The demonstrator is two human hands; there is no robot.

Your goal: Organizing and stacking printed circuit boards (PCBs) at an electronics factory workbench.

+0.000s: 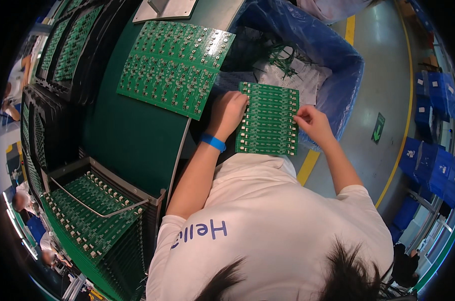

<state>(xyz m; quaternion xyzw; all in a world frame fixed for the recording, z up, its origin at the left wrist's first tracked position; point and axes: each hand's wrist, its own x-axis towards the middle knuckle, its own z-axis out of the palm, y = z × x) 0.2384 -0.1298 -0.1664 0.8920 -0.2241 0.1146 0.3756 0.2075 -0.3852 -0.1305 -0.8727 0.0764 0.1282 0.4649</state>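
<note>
A green circuit board panel point(268, 120), with rows of strips and pale connectors along both sides, is held up in front of my body. My left hand point(229, 111), with a blue band on its wrist, grips the panel's left edge near the upper corner. On the opposite edge, my right hand point(312, 122) pinches the panel between thumb and fingers. Another green circuit board panel point(175, 67), larger and dotted with small dark parts, lies on the green worktop to the left, its corner overhanging the edge.
Beyond my hands stands a bin lined with blue plastic point(345, 80), holding green scraps and white paper. A metal-framed rack point(132, 188) of stacked panels sits at lower left. Black trays point(52, 128) with boards line the far left. A metal plate point(167, 11) rests on the green worktop point(132, 135).
</note>
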